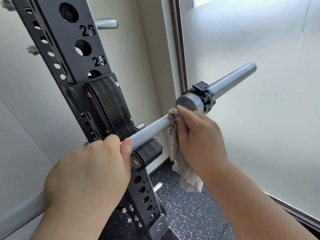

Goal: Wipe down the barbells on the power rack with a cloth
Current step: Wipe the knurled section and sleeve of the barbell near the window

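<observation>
1. On the rack's hook (149, 150), at the front of the black upright (72, 54), lies the barbell (152, 124), its knurled shaft running out to the sleeve (232, 77), which carries a clamp collar (205, 94).
2. The bar looks heavy, stiff and rough-surfaced. It is likely best steadied on the shaft close to the hook, leaving the weight on the rack.
3. The cloth (185, 175) is soft and limp. It is bunched round the shaft just beside the sleeve's inner shoulder, its tail hanging free.
4. The right hand (199, 137) clasps the cloth against the bar.
5. The left hand (90, 170) curls over the shaft at the hook's near side, gripping it.
6. No containers show; the hook is the only holder, and it carries the bar.
7. Speckled floor (187, 219) lies below.
</observation>
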The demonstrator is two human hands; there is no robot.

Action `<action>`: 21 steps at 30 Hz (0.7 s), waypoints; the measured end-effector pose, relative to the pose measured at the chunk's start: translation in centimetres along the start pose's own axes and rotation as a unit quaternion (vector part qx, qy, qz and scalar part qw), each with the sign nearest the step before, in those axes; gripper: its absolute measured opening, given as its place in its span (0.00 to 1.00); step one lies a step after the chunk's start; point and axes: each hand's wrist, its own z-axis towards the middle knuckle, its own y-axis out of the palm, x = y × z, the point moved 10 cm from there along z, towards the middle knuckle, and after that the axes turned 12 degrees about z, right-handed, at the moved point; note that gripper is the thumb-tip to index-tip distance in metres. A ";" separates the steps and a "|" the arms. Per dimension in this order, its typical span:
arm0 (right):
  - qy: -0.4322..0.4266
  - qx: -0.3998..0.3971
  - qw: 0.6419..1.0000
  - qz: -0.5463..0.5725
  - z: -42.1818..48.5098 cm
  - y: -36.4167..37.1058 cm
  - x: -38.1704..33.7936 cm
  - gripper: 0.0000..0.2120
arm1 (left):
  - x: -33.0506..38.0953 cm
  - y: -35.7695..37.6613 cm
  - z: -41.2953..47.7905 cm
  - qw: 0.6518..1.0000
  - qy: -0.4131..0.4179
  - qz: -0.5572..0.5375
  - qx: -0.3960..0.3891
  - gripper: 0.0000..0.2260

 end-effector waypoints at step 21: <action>0.056 0.068 0.996 0.025 -1.0 -0.8 1.4 0.10 | 2.1 -2.5 -1.0 0.981 0.051 0.151 -0.107 0.19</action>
